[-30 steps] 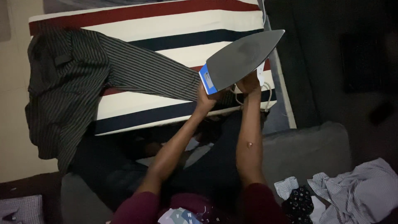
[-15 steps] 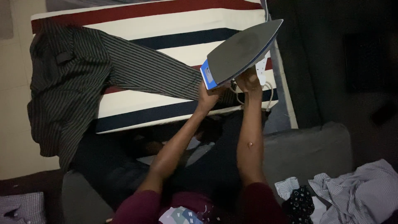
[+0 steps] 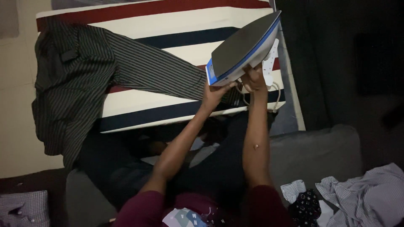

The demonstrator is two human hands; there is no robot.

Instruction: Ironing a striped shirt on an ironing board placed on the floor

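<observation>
One clothes iron (image 3: 244, 44) was in view, upper centre-right of the frame, tipped up so that its dark grey soleplate faced the camera, its point toward the upper right and its blue-and-white heel toward the lower left. Two hands held it. The left hand (image 3: 213, 94) reached up from the lower middle of the frame, arm stretched long, its fingers and thumb closed against the heel end of the iron. The right hand (image 3: 252, 80) came up just beside it on a nearly straight forearm and was wrapped around the part of the iron under the soleplate; how tightly its fingers closed there could not be told, since the iron's body hid them. A pale cord (image 3: 273, 94) looped down just below the right hand.

Beneath the iron lay one padded surface (image 3: 168, 25) striped in cream, red and navy, filling the upper middle of the frame. One pair of dark pinstriped trousers (image 3: 84, 71) lay across it, the waist end hanging off its left edge, one leg running toward the hands. One grey cushion (image 3: 311, 151) sat at lower right, with a heap of striped shirts (image 3: 362, 197) past it in the corner and one checked garment (image 3: 25, 208) at lower left.
</observation>
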